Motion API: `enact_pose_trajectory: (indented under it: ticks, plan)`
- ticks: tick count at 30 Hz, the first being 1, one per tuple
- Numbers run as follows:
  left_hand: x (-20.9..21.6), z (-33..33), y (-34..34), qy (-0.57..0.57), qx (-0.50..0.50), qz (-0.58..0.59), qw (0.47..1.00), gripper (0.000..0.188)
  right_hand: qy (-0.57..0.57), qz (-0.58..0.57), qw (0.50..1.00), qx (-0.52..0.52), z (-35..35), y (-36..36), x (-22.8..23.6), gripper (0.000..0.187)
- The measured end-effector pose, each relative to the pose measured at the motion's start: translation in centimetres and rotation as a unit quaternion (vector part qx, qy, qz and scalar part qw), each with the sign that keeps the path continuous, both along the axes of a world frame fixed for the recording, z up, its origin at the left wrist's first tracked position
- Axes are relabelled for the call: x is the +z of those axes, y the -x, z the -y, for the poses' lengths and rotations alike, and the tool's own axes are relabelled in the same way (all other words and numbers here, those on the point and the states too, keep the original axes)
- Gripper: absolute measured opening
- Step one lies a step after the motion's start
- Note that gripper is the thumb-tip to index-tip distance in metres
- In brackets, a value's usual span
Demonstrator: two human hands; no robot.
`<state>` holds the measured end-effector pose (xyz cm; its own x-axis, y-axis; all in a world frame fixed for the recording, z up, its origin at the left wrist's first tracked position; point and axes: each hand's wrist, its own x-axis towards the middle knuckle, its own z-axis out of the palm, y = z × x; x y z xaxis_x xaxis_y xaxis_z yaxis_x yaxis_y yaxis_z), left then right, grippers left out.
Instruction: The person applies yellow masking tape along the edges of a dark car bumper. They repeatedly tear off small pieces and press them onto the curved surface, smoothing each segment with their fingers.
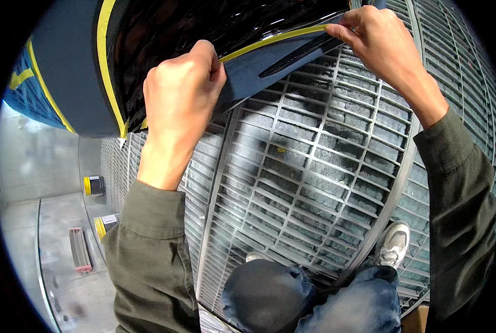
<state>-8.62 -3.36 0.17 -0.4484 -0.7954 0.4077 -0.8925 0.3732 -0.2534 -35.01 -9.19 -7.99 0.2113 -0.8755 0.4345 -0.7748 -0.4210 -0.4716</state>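
A strip of yellow masking tape (281, 38) runs between my two hands, along the edge of a dark blue-grey car body panel (245, 75). My left hand (184, 83) is closed at the strip's left end, its fingertips turned away from view. At the far right, my right hand (378, 36) pinches the tape between thumb and fingers. Above the strip lies glossy black masking film (192, 22). The panel has a long dark slot (292, 60) below the tape. More yellow tape (105, 61) edges the film at the left.
Metal floor grating (309, 166) spreads under the panel. My knees in jeans (270, 294) and a light shoe (395, 244) are close by. Two yellow-and-black containers (94, 185) and a long fixture with reddish ends (80, 250) are at the left.
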Motion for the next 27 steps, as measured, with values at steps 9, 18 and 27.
enact_pose_trajectory:
  ticks: [9,18,27]
  plan:
    - [-0.8,0.8,1.2,0.005,-0.016,0.029,0.999,0.018,-0.029,0.031,0.999,0.003,-1.2,0.0,1.5,0.023]
    - [-0.8,0.8,1.8,0.002,-0.018,0.022,1.0,0.019,0.055,0.007,0.998,-0.006,-1.6,0.6,-1.5,0.026]
    - [-0.5,1.0,2.1,0.002,-0.038,0.018,0.999,0.016,0.05,0.027,0.998,-0.01,-0.4,0.0,-0.2,0.027]
